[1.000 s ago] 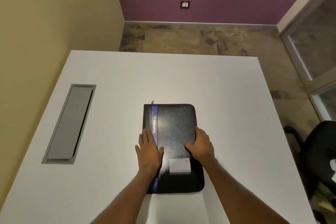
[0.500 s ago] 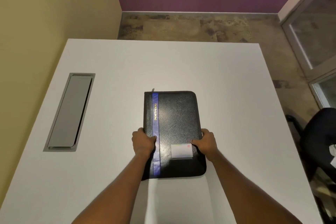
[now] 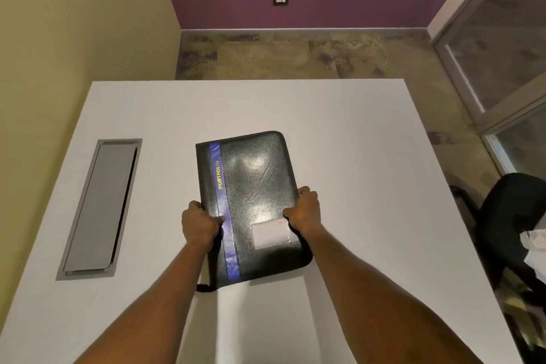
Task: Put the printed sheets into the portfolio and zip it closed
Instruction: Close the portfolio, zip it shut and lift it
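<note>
Left hand: the left hand (image 3: pixel 201 224) curls round the portfolio's spine edge, thumb on the cover beside the blue stripe (image 3: pixel 220 180).
Right hand: the right hand (image 3: pixel 304 213) grips the opposite long edge, thumb on top, just above a pale card window (image 3: pixel 270 234).
Portfolio: the black portfolio (image 3: pixel 257 183) is closed and held between both hands, skewed over the middle of the white table (image 3: pixel 354 142).
Lift: I can't tell whether it's clear of the tabletop.
Around: a grey cable hatch (image 3: pixel 97 210) to the left, a black chair (image 3: pixel 517 216) at the right.

The portfolio (image 3: pixel 254 186) is at the middle of the surface (image 3: pixel 354 156), the left hand (image 3: pixel 199 224) on its left edge and the right hand (image 3: pixel 304 213) on its right edge. A cable hatch (image 3: pixel 97 210) lies to the left, a chair (image 3: pixel 517 216) to the right.
</note>
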Demonstrator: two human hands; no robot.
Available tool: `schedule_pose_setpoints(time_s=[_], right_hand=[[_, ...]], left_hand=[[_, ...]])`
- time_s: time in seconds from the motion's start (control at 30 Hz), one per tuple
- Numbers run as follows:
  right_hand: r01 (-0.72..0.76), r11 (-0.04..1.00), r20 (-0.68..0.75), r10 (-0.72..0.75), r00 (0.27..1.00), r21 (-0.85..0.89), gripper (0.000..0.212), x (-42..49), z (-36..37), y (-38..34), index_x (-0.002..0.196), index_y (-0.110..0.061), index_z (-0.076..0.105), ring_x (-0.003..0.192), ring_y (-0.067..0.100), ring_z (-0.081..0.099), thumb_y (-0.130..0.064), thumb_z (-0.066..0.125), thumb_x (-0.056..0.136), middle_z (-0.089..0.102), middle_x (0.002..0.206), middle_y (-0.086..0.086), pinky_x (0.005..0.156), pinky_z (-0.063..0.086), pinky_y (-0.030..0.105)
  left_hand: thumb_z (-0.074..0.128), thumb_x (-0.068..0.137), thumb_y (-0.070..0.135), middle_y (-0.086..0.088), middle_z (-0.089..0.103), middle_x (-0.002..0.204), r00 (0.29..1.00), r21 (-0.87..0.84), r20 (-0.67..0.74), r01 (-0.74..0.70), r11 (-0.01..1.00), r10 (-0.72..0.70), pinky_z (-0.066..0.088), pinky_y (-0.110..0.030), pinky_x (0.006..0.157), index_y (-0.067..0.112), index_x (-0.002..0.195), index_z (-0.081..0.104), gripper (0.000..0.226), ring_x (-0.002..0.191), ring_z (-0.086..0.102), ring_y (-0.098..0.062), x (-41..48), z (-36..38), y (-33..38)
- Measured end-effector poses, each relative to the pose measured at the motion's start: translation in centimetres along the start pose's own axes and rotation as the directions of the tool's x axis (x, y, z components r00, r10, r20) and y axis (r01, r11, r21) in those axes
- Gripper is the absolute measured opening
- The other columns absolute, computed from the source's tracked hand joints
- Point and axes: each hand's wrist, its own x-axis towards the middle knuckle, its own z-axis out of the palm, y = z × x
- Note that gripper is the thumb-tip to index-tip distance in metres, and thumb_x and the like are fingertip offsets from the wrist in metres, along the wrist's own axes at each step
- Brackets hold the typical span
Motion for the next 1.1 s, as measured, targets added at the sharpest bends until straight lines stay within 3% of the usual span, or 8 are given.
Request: schedule_pose_setpoints(time_s=[0.3, 0.53, 0.73, 0.93, 1.1], right_hand=[[0.031, 0.999, -0.004, -0.031, 1.0, 0.037, 0.057, 4.2, 3.6, -8.8, 0.126, -0.005, 0.052, 0.116, 0.036, 0.06, -0.014, 0.081, 0.077, 0.053, 0.126, 0.016, 0.101, 0.052, 0.046], [0.022, 0.997, 0.006, -0.022, 1.0, 0.07, 0.055, 8.5, 6.4, -13.6, 0.122, -0.006, 0.053, 0.112, 0.034, 0.062, -0.015, 0.08, 0.076, 0.053, 0.123, 0.014, 0.098, 0.055, 0.045], [0.016, 0.996, 0.007, -0.016, 1.0, 0.086, 0.054, 11.6, 8.7, -16.8, 0.121, -0.011, 0.053, 0.11, 0.031, 0.062, -0.018, 0.082, 0.076, 0.053, 0.121, 0.01, 0.095, 0.056, 0.045], [-0.001, 0.997, 0.025, -0.001, 1.0, 0.079, 0.052, 13.7, 10.5, -18.4, 0.121, -0.011, 0.052, 0.118, 0.032, 0.058, -0.02, 0.08, 0.078, 0.054, 0.125, 0.011, 0.102, 0.052, 0.045], [-0.025, 0.997, 0.051, 0.022, 0.998, 0.071, 0.057, 13.9, 11.5, -18.3, 0.125, -0.01, 0.052, 0.12, 0.032, 0.058, -0.021, 0.081, 0.078, 0.054, 0.127, 0.011, 0.103, 0.051, 0.043]], left_hand=[[0.096, 0.068, 0.008, -0.022, 0.072, 0.121, 0.999, -0.048, -0.048, -0.023, 0.999, 0.021, 0.054, -0.043, 0.091, 0.001, 0.129, 0.062, 0.07, 0.106, 0.07, -0.038, 9.3, -6.3, 3.7], [0.097, 0.069, 0.011, -0.022, 0.072, 0.122, 0.998, -0.017, -0.038, -0.055, 0.998, 0.054, 0.057, -0.047, 0.095, 0.002, 0.129, 0.063, 0.069, 0.107, 0.07, -0.039, 16.6, -8.3, 5.6], [0.095, 0.072, 0.01, -0.022, 0.071, 0.122, 0.998, -0.004, -0.037, -0.058, 0.998, 0.058, 0.054, -0.041, 0.092, 0.001, 0.129, 0.064, 0.066, 0.101, 0.068, -0.033, 21.5, -9.5, 6.5], [0.096, 0.071, 0.008, -0.023, 0.072, 0.118, 1.0, -0.017, -0.012, -0.025, 1.0, 0.025, 0.056, -0.047, 0.098, 0.003, 0.128, 0.064, 0.066, 0.105, 0.071, -0.037, 24.8, -9.9, 6.8], [0.093, 0.072, 0.004, -0.023, 0.073, 0.12, 0.999, -0.019, -0.013, -0.034, 0.999, 0.034, 0.052, -0.04, 0.093, 0.001, 0.127, 0.068, 0.061, 0.106, 0.07, -0.036, 25.5, -9.4, 6.4]])
